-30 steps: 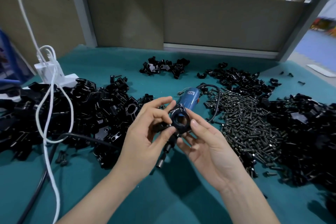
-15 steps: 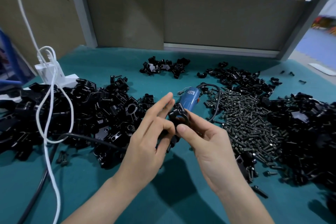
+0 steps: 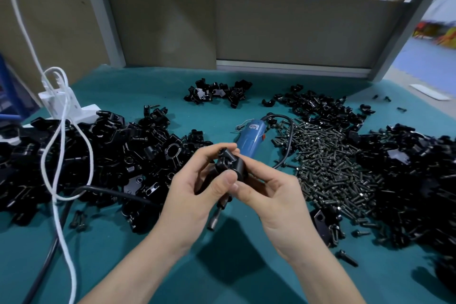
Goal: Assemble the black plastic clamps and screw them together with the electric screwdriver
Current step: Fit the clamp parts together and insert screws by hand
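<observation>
Both hands hold one black plastic clamp (image 3: 230, 163) above the middle of the table. My left hand (image 3: 190, 195) grips its left side, thumb on the front. My right hand (image 3: 274, 195) grips its right side from below. The clamp's side with a screw hole faces up. The blue electric screwdriver (image 3: 250, 138) lies on the table just behind the hands, its metal bit end (image 3: 214, 219) poking out below them.
Big heaps of black clamp parts lie at left (image 3: 98, 160) and right (image 3: 407, 175), with smaller piles at the back (image 3: 217, 92). A pile of dark screws (image 3: 328, 170) sits right of the hands. White cable (image 3: 59, 155) and a black cord (image 3: 49, 254) run down the left.
The clamp has been turned in my hands: its round bore faced me a second ago, now a side with a screw hole shows. Both hands stayed in about the same place.
</observation>
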`<action>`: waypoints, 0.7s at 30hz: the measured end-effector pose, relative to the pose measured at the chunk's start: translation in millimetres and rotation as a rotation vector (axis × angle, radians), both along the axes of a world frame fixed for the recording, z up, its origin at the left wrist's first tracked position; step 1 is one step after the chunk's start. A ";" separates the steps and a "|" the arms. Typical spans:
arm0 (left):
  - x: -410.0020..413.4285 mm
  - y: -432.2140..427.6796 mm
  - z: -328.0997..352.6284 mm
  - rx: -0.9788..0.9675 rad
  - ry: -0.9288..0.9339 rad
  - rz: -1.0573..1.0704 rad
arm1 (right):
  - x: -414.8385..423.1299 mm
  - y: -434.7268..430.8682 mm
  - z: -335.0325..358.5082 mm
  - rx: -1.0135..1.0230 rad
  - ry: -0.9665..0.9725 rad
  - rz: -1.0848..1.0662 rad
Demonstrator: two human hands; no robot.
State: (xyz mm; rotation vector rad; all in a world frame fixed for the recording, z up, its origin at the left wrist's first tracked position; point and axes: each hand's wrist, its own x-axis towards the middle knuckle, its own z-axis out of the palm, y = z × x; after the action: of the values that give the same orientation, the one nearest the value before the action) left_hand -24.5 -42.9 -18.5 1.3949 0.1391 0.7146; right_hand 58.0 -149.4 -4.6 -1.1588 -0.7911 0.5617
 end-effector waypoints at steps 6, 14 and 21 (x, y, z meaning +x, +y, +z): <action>-0.1 -1.4 5.4 -0.226 -0.019 -0.197 | 5.7 -3.1 -1.1 -0.029 -0.047 0.026; -0.3 -2.8 8.8 -0.250 0.002 -0.194 | 13.6 -8.0 -0.8 -0.075 -0.089 0.060; 1.1 -6.8 5.2 -0.290 0.044 -0.145 | 11.2 -10.4 6.0 -0.185 -0.144 0.115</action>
State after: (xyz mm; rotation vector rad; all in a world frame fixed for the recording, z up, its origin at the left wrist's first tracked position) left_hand -23.4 -49.6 -13.3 1.1304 0.1674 0.5204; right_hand 69.3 -159.8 1.3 -1.3404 -0.9487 0.6631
